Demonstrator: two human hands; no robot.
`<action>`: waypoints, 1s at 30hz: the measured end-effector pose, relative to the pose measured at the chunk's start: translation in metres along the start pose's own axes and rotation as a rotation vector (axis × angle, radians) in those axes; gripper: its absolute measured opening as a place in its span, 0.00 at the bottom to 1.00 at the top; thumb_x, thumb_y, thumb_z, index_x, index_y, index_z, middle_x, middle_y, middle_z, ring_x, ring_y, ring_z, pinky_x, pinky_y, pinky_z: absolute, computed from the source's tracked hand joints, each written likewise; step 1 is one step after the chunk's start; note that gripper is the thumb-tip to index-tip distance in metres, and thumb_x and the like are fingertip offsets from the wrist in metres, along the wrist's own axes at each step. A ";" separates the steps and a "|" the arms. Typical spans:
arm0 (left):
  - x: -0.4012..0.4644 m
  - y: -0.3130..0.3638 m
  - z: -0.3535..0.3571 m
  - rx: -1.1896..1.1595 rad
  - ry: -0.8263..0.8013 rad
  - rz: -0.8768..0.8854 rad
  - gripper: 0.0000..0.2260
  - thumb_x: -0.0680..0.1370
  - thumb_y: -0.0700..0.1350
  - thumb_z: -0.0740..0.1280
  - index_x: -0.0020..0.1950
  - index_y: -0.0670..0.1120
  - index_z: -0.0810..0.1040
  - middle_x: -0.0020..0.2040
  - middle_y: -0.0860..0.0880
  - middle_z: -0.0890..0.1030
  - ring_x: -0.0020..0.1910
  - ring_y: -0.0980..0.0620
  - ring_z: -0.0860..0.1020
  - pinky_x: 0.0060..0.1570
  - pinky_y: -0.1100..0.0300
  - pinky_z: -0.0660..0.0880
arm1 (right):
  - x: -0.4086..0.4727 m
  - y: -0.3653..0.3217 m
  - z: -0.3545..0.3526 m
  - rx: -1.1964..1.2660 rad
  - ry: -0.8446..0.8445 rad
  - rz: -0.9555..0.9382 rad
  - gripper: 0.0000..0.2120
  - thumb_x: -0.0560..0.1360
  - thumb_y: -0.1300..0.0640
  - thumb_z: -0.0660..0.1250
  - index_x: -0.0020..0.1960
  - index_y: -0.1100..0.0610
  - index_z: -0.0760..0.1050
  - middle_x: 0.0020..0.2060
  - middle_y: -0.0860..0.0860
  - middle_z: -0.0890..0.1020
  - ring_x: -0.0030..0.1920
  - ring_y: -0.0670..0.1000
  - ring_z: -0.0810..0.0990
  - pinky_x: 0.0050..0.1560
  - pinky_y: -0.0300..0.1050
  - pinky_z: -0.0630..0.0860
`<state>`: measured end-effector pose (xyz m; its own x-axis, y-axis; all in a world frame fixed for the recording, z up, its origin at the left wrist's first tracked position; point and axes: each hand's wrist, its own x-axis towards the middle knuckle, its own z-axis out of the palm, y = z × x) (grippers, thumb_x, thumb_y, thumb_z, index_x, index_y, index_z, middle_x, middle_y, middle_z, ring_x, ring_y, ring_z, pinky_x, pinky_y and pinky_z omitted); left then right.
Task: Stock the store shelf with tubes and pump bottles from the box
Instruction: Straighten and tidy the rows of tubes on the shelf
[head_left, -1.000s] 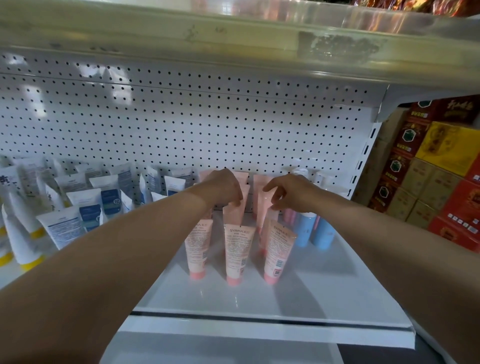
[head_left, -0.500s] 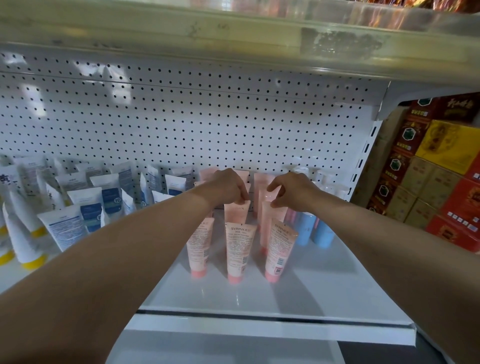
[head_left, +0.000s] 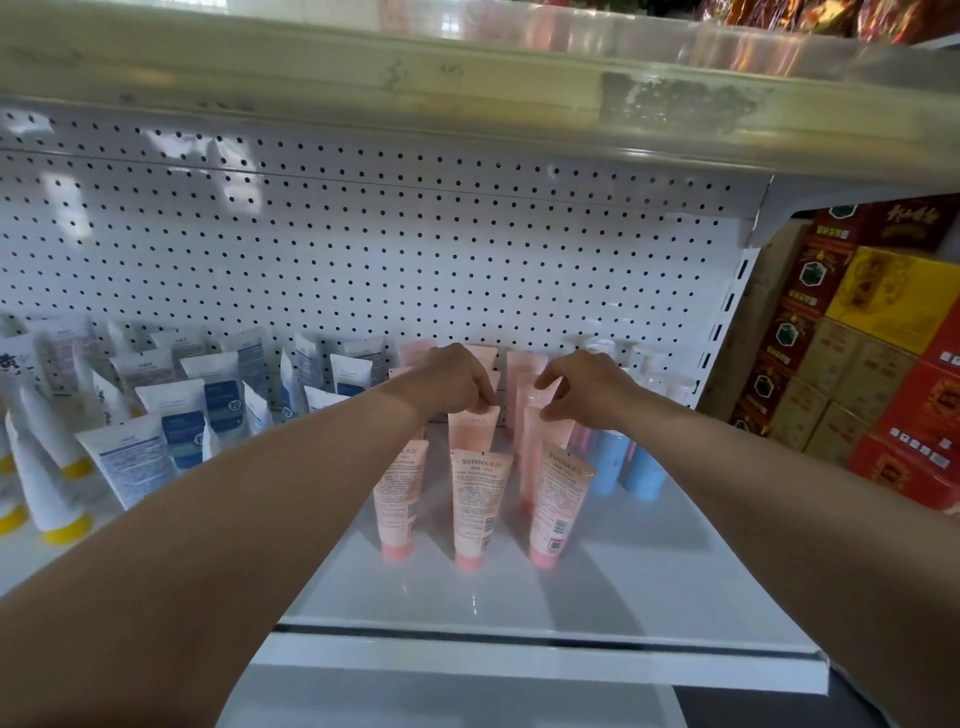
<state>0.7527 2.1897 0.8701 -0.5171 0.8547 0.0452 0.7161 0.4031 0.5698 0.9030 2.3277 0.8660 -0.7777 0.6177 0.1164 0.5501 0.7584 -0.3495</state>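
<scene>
Head view, shelf (head_left: 597, 597): white metal deck with a white pegboard back panel (head_left: 363, 249).
White tubes (head_left: 171, 436): far left, standing cap-down in rows, blue labels; some have yellow caps (head_left: 65, 532).
Left hand (head_left: 452, 382): reaching in, fingertips pinching the crimped top of a pink tube (head_left: 472, 428) in the 2nd row.
Front pink tubes (head_left: 475, 506): 3 marked SYRINX, upright on their caps near mid-shelf, with more pink tubes standing behind them up to the back panel.
Right hand (head_left: 587, 387): fingers curled, pinching the top edge of another pink tube (head_left: 535, 452) just right of the first.
Blue pump bottles (head_left: 623, 462): right of the pink tubes, partly hidden by the right forearm.
Stacked cartons (head_left: 883, 332): red, yellow and brown, beyond the shelf's right end.
</scene>
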 end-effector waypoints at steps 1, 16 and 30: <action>-0.001 0.000 0.000 -0.006 0.007 -0.001 0.06 0.72 0.40 0.76 0.47 0.48 0.87 0.51 0.50 0.85 0.52 0.53 0.79 0.52 0.63 0.74 | -0.002 -0.001 -0.001 0.010 0.005 0.001 0.18 0.70 0.53 0.78 0.59 0.50 0.80 0.47 0.49 0.82 0.46 0.51 0.83 0.50 0.47 0.80; -0.063 0.006 -0.024 0.001 0.100 -0.024 0.07 0.71 0.52 0.76 0.47 0.51 0.86 0.45 0.56 0.83 0.50 0.55 0.79 0.50 0.64 0.71 | -0.070 -0.019 -0.027 0.135 -0.043 0.038 0.17 0.71 0.50 0.77 0.58 0.50 0.81 0.46 0.47 0.82 0.47 0.49 0.84 0.46 0.41 0.78; -0.078 0.025 -0.005 0.183 -0.018 -0.117 0.12 0.73 0.53 0.72 0.49 0.47 0.86 0.37 0.53 0.85 0.44 0.58 0.81 0.53 0.61 0.78 | -0.079 -0.016 -0.015 0.172 -0.064 0.190 0.15 0.72 0.60 0.74 0.57 0.54 0.78 0.36 0.52 0.86 0.29 0.45 0.81 0.30 0.36 0.73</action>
<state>0.8090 2.1311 0.8852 -0.5945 0.8036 -0.0283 0.7254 0.5512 0.4122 0.9599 2.2695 0.8762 -0.6859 0.7273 -0.0233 0.6326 0.5802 -0.5130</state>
